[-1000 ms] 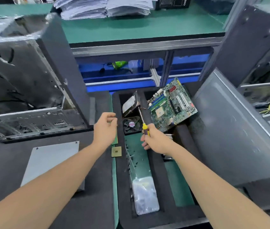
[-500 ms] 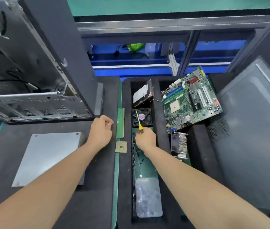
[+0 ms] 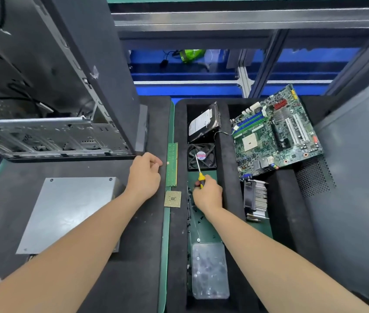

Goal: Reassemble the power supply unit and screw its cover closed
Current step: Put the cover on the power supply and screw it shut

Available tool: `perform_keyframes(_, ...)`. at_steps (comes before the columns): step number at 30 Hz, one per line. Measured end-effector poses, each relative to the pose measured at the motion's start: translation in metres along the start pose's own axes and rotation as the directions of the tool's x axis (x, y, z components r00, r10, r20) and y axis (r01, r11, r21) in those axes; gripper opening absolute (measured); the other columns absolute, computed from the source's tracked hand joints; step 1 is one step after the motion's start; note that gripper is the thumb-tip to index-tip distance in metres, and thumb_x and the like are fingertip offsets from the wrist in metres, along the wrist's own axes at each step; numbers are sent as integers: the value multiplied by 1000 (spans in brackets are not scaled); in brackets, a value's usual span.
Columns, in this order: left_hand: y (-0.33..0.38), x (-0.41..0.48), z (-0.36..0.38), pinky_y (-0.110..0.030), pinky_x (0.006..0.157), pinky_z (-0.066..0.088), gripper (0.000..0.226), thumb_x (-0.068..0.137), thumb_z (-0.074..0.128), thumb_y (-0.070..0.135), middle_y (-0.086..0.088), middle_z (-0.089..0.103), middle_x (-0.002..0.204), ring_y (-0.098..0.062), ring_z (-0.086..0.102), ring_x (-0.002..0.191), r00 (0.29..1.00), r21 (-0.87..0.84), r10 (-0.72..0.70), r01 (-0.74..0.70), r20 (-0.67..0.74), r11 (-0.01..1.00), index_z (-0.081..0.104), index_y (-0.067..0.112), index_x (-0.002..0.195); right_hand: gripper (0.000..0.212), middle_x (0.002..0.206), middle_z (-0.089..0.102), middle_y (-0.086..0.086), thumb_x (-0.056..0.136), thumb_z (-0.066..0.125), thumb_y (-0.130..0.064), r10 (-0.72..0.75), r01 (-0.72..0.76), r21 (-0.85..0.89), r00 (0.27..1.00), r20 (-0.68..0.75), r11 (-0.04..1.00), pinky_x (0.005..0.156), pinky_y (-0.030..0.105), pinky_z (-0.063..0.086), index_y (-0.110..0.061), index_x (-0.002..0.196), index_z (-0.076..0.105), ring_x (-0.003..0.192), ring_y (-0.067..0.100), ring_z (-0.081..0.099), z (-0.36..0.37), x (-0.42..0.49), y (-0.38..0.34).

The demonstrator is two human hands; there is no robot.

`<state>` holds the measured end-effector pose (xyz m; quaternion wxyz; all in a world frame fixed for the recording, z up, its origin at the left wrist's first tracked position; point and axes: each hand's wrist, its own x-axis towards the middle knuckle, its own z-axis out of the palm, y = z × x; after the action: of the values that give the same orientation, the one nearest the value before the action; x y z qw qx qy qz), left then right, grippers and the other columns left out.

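Black foam mats [image 3: 66,172] cover the bench. On the far left a big open case [image 3: 50,86] stands up. A grey panel [image 3: 355,177] leans on the right. The power supply [image 3: 68,213] is a grey metal box with its cover on top, lying flat on the near left mat. A green board [image 3: 276,132] rests tilted in the far right of the tray [image 3: 226,154], with a drive [image 3: 203,123] and a fan [image 3: 201,157] to its left. A clear bag [image 3: 209,269] lies in the near end of the tray.

The left hand [image 3: 144,175] rests on the mat just right of the box, fingers curled together; I cannot tell if it holds anything. The right hand [image 3: 208,193] is clamped on a yellow screwdriver [image 3: 200,175], tip pointing far, over small black screws [image 3: 192,213] in the tray.

It looks like the step is picking up a screw for the cover. Next, a screw has to go left to a corner hole of the box and stand straight there.

The mat around the box is open. The way left crosses the tray wall, a memory stick [image 3: 171,164] and a chip [image 3: 172,199], so the hand should lift over them.
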<state>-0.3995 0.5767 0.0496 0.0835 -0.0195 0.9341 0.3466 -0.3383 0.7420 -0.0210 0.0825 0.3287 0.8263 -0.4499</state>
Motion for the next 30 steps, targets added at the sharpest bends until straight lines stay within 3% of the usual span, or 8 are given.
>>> perform_keyframes(4, 4, -3, -2, -25, 82, 37, 19, 106, 49, 10, -4, 59, 116, -13, 53, 94, 1000, -6, 0, 0, 1, 1000, 62, 23, 101, 25, 89, 57, -2, 89, 75, -13, -12, 10, 41, 1000, 26, 999, 75, 24, 40, -14, 101, 53, 84, 19, 53, -2, -4, 1)
perform_keyframes(9, 7, -4, -4, -26, 84, 38, 18, 107, 49, 11, -5, 58, 118, -14, 54, 97, 1000, -25, -16, 16, 7, 1000, 62, 21, 103, 13, 101, 57, 7, 95, 59, -2, -20, 23, 58, 998, -58, 998, 63, 25, 38, -9, 97, 48, 77, 22, 51, 3, -13, 5)
perform_keyframes(11, 7, -5, -4, -26, 84, 38, 18, 107, 49, 10, -5, 59, 118, -14, 54, 97, 1000, -28, -22, 22, 6, 999, 62, 21, 103, 11, 101, 58, 6, 94, 53, 3, -45, 49, 55, 997, -67, 997, 64, 25, 40, -7, 98, 50, 72, 17, 50, 4, -15, 6)
perform_keyframes(14, 7, -5, -4, -26, 84, 39, 18, 107, 49, 10, -4, 58, 118, -14, 54, 97, 999, -37, -31, 31, 10, 999, 63, 21, 104, 14, 97, 60, 2, 93, 51, 5, -71, 74, 29, 993, -94, 997, 53, 19, 33, -6, 98, 56, 67, 4, 47, 3, -15, 7)
perform_keyframes(19, 7, -4, -4, -25, 81, 36, 19, 107, 49, 10, -2, 57, 116, -10, 50, 92, 999, -41, -32, 33, 7, 999, 63, 22, 103, 16, 97, 71, 8, 94, 58, -2, -58, 58, 1, 994, -95, 998, 67, 29, 44, -13, 97, 68, 85, 30, 63, 4, -9, 2)
perform_keyframes(24, 8, -4, -4, -25, 81, 37, 18, 106, 50, 10, -2, 56, 115, -10, 51, 93, 999, -30, -35, 35, 7, 999, 63, 22, 102, 10, 80, 61, -3, 91, 66, -3, -20, 19, -22, 998, -53, 1000, 68, 27, 46, -12, 89, 62, 84, 26, 62, 3, -4, 0)
perform_keyframes(30, 9, -5, -4, -26, 83, 38, 18, 106, 50, 9, -2, 55, 115, -13, 53, 97, 999, -37, -32, 32, 4, 999, 64, 19, 105, 14, 73, 52, -3, 99, 53, -7, -51, 39, -159, 996, -76, 987, 63, 27, 38, -11, 86, 57, 75, 24, 54, 4, -10, 4)
